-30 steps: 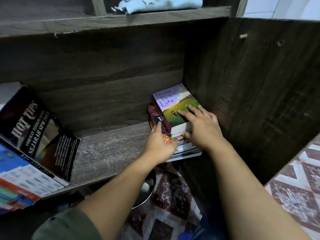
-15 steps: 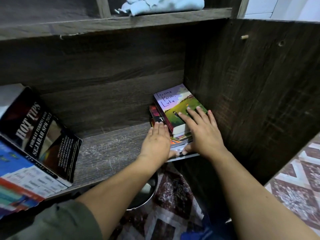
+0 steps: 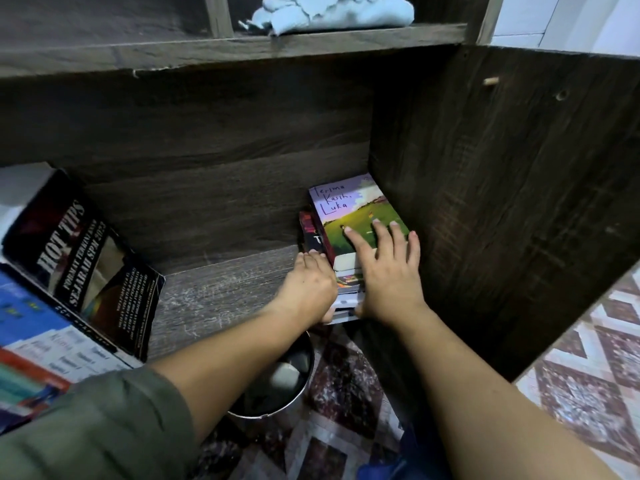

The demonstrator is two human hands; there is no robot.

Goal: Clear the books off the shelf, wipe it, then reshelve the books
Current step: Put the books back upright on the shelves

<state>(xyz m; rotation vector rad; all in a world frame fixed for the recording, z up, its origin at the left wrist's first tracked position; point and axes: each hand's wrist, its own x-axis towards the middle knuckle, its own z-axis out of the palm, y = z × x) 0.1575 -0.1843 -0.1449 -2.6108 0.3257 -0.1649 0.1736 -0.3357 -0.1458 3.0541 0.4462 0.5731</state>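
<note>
Books [image 3: 346, 282] lay stacked flat in the right-hand corner of the shelf [image 3: 225, 296]. The top book [image 3: 360, 216], with its green and lilac cover, sat close against the side panel [image 3: 485, 202]. A second earlier the stack had jutted out over the front edge, and my left hand had been curled at its front. By this moment I had slid the pile deeper in, so that only its lowest books seemed to reach the lip.

My right hand [image 3: 388, 282] lay flat on the top cover, fingers straight and spread, thumb down against the front of the pile; it pressed rather than gripped. My left hand [image 3: 308, 289] lay along the stack's left side, fingers straight and pointing to the back, thumb tucked at the lower front. It closed on nothing either. Between them the pile was squared and steadied.

I judged this to be reshelving: the board beside the stack showed bare, streaked wood, and the blue cloth [image 3: 332, 12] lay set aside on the shelf above. Other books [image 3: 79, 258] leaned at the far left, well apart from the pile. I took the job as nearly done, though I could not tell whether more waited out of view.
</note>
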